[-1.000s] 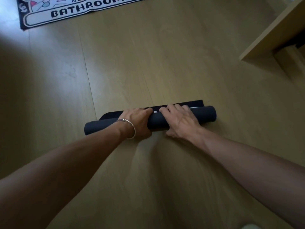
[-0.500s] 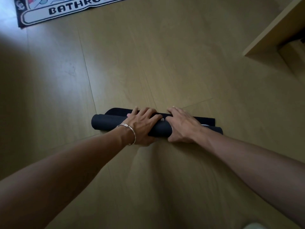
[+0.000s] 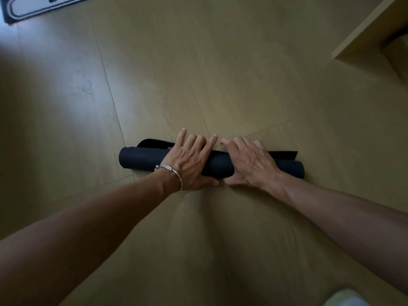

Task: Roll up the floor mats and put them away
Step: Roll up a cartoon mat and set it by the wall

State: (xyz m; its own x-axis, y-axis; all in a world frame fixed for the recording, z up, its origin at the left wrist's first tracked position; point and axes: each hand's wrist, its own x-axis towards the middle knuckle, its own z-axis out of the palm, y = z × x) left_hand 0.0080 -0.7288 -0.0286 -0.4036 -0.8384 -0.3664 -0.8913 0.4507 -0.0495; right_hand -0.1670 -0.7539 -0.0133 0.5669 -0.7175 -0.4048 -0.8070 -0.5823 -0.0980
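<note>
A dark floor mat (image 3: pixel 141 159) lies rolled into a tube across the middle of the wooden floor, with a narrow strip of its loose end flat on the far side. My left hand (image 3: pixel 189 161), a silver bangle on its wrist, lies flat over the roll's middle with straight fingers reaching past it. My right hand (image 3: pixel 249 161) presses on the roll just to the right, fingers extended over the top and thumb on the near side. A second mat (image 3: pixel 33 7), white with a dark border and lettering, lies flat at the far left corner.
A light wooden furniture edge (image 3: pixel 364 34) juts in at the upper right, with a dark gap under it. Bare wooden floor (image 3: pixel 198 62) stretches beyond the roll. Something pale (image 3: pixel 346 299) shows at the bottom right edge.
The roll has turned further away from me, leaving less flat mat beyond it. Both hands have slid forward over its top, fingers now straighter. The view has tilted down; the lettered mat is mostly out of frame.
</note>
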